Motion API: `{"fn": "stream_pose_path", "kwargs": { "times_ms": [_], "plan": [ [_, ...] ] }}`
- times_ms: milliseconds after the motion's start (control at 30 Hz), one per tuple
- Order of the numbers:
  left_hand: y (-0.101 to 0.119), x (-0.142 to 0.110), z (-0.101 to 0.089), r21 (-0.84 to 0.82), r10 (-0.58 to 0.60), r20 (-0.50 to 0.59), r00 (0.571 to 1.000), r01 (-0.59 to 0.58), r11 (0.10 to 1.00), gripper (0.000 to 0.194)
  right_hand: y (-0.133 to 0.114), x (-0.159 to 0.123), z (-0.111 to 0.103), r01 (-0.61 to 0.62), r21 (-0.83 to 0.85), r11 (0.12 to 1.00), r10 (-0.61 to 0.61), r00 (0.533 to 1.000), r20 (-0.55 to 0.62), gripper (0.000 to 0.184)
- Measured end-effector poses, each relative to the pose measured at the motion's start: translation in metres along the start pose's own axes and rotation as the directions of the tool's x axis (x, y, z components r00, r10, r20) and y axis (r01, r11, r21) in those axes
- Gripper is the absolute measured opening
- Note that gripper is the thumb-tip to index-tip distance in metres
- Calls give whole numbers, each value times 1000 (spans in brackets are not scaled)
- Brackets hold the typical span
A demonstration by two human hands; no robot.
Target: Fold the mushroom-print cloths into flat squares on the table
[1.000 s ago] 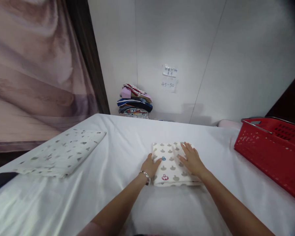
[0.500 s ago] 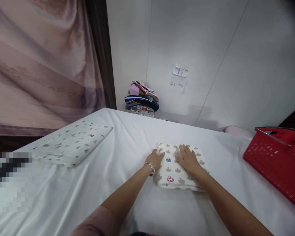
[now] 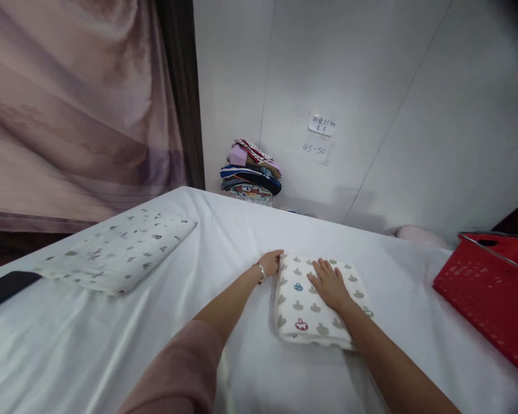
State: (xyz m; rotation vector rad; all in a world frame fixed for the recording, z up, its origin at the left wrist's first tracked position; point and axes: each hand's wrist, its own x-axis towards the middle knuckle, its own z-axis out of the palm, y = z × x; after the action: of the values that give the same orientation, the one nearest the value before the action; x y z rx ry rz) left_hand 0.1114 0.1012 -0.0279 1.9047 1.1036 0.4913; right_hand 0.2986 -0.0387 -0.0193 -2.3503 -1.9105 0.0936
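A folded white cloth (image 3: 307,310) with grey mushroom prints, and a few coloured ones, lies on the white-covered table (image 3: 242,241) in front of me. At its far left corner is my left hand (image 3: 269,264), with a bracelet on the wrist; its fingers are closed on the corner, their tips partly hidden. My right hand (image 3: 329,284) rests flat on top of the cloth, fingers spread. Off to the left lies another folded white cloth (image 3: 125,253) with small dark prints, apart from both hands.
A red plastic basket (image 3: 487,293) with a metal handle stands at the right. A dark flat object (image 3: 8,287) lies at the left edge. Beyond the table are a stack of folded fabrics (image 3: 251,172), a wall with paper notes (image 3: 319,138) and a pink curtain (image 3: 69,115).
My left hand has moved away from me along the cloth's left edge to its far corner and closed there. The right hand stays flat on the cloth. The view has shifted slightly.
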Motion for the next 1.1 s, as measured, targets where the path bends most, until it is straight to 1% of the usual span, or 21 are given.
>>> {"fn": "stream_pose_path", "kwargs": {
  "times_ms": [133,300,367,433,500,567,600,700,767,833,900,967,1033,1100],
  "plan": [
    [-4,7,-1,7,50,12,999,-50,999,55,-1,0,0,-9,-13,1000,9,1000,-7,61],
    [2,6,-2,70,107,-24,994,-105,992,46,-1,0,2,-5,-31,999,4,1000,-23,59],
    [6,5,-2,96,129,-28,991,-125,987,43,-3,-1,2,5,-53,999,-8,999,-54,57],
    [9,4,-4,122,138,-30,990,-134,983,38,-5,-3,-1,46,-78,996,-54,993,-105,54],
    [10,5,-6,149,128,-44,991,-120,981,32,-7,-4,-4,144,-88,986,-154,981,-115,50],
    [10,8,-9,168,96,-69,993,-83,982,30,-8,-6,-7,251,-69,966,-255,965,-65,48],
    [9,9,-10,172,74,-82,994,-59,983,29,-8,-6,-8,284,-52,957,-286,958,-34,47],
    [7,13,-12,168,14,-104,995,4,986,28,-7,-6,-9,305,-23,952,-304,952,5,47],
    [6,15,-12,158,-6,-102,995,22,987,27,-5,-6,-10,294,-19,956,-294,956,13,47],
    [5,16,-12,150,-11,-96,995,26,988,26,-6,-4,-13,280,-6,960,-280,959,45,47],
    [4,17,-11,146,-10,-92,996,23,989,26,-11,-2,-21,259,25,965,-260,961,94,49],
    [4,17,-11,142,-6,-89,996,19,990,26,-24,-2,-29,251,66,966,-257,960,108,53],
    [2,17,-10,134,0,-85,996,11,991,27,-41,-5,-32,298,107,948,-309,945,103,58],
    [1,17,-10,124,3,-85,996,8,992,28,-58,-10,-29,385,126,914,-399,910,113,61]
  ]
}}
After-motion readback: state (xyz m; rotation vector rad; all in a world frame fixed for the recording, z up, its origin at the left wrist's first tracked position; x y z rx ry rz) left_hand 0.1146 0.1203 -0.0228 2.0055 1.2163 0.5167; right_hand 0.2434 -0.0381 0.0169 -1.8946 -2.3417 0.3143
